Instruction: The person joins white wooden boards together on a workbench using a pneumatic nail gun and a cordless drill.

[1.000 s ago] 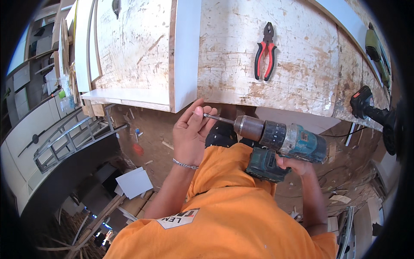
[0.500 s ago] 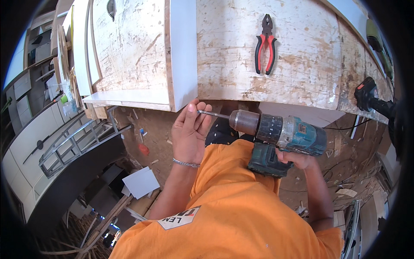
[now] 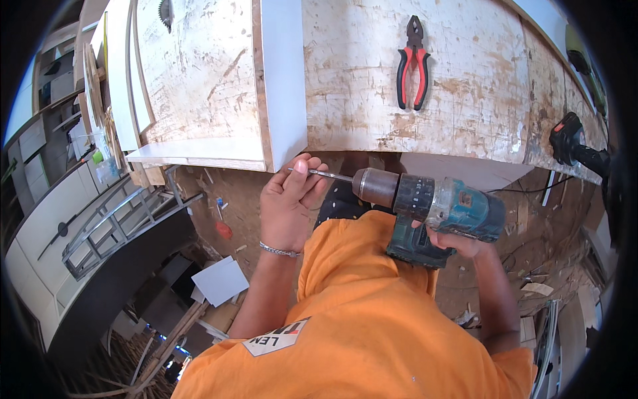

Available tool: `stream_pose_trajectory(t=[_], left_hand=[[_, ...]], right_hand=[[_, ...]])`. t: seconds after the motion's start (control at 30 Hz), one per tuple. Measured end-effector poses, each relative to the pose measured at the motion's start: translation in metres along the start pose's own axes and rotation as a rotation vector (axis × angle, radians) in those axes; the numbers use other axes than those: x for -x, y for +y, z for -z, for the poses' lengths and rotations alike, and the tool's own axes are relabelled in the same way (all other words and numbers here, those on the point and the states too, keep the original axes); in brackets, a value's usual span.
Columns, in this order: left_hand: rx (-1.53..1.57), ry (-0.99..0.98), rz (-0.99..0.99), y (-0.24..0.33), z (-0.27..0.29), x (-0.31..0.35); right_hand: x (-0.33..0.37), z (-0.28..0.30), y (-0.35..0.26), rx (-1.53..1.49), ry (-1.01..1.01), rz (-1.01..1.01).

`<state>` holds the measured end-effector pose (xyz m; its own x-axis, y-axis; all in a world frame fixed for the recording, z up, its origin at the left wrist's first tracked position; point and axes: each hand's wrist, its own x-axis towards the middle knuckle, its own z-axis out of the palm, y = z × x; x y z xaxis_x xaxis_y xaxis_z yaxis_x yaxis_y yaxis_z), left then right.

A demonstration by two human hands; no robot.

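Note:
My right hand (image 3: 450, 243) grips the handle of a teal and black cordless drill (image 3: 432, 205), held level below the workbench edge. Its long bit (image 3: 318, 173) points left toward the white edge of a board (image 3: 282, 86) lying on the bench. My left hand (image 3: 290, 203) pinches the bit near its tip with thumb and fingers; a thin bracelet circles that wrist. Whether the bit's tip touches the board's edge is too close to tell.
Red-handled pliers (image 3: 413, 63) lie on the scratched, paint-worn workbench (image 3: 465, 100). Another power tool with a black and red body (image 3: 573, 143) rests at the bench's right end. White panels lean at the left, a metal rack (image 3: 113, 219) and scraps lie on the dirt floor.
The drill and my left hand shifted slightly left, bringing the bit tip up toward the white board's edge. My grip on both is unchanged.

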<state>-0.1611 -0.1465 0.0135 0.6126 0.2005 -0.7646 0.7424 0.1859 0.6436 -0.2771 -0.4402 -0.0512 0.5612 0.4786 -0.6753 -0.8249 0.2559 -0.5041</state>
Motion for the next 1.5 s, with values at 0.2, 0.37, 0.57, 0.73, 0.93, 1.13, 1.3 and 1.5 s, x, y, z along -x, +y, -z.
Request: stream_pose_trajectory(t=[0.2,0.37,0.57,0.73,0.93,1.13,1.3,1.5], left_hand=[[-0.043,0.011,-0.006,-0.002,0.002,0.000],[0.018,0.026,0.015,-0.001,-0.002,0.003],[0.136,0.037,0.018,0.000,-0.011,0.005],[0.144,0.051,0.000,-0.001,-0.008,0.001],[0.152,0.072,0.012,-0.002,-0.007,0.001],[0.180,0.110,0.004,-0.006,-0.010,0.000],[0.203,0.119,-0.007,-0.007,-0.011,-0.001],[-0.853,-0.071,-0.003,0.013,0.024,0.023]], right_hand=[[0.002,0.008,0.015,0.144,0.036,0.091],[-0.001,0.009,0.027,0.214,0.092,0.188],[-0.003,-0.001,-0.002,-0.020,0.014,-0.037],[-0.009,-0.001,-0.007,0.017,-0.013,0.003],[-0.013,-0.001,-0.016,0.003,-0.072,0.000],[-0.016,-0.003,-0.021,0.000,-0.042,0.006],[-0.019,-0.002,-0.018,-0.064,-0.060,0.013],[-0.022,0.008,-0.010,-0.069,-0.156,0.034]])
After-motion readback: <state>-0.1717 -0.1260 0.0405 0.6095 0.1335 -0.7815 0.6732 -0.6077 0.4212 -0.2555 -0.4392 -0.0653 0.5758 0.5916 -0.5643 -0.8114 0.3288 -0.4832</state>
